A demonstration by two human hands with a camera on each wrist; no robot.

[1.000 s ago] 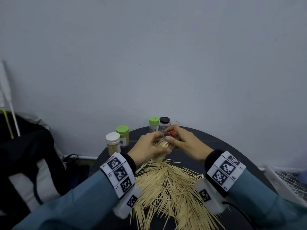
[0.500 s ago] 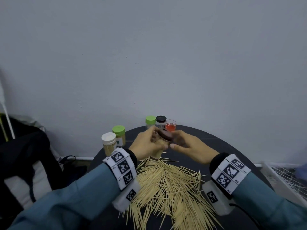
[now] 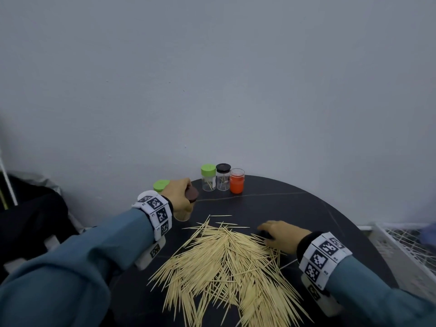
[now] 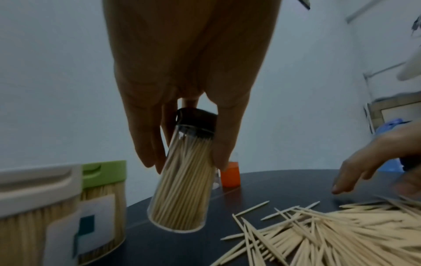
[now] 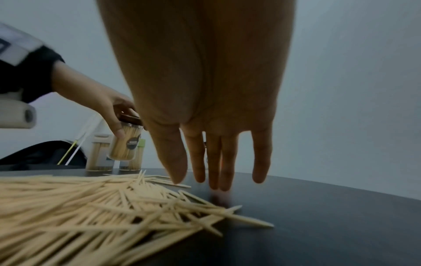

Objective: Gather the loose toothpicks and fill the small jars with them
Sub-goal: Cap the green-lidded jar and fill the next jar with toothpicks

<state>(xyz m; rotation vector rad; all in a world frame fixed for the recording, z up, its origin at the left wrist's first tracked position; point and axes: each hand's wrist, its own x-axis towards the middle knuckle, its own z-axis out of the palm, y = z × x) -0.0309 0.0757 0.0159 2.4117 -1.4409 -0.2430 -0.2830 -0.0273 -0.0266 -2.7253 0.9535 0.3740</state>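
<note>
While the left hand [image 4: 193, 86] gripped a brown-capped jar [image 4: 182, 183] packed with toothpicks, cap up and long axis slightly tilted, its base sat just above the dark round table [image 3: 295, 208] near the white-lidded jar [image 4: 34, 207]. The right hand [image 5: 205, 108], fingers straight and spread, hovered beside the loose toothpicks [image 3: 224, 267], which fanned mostly toward the person.
</note>
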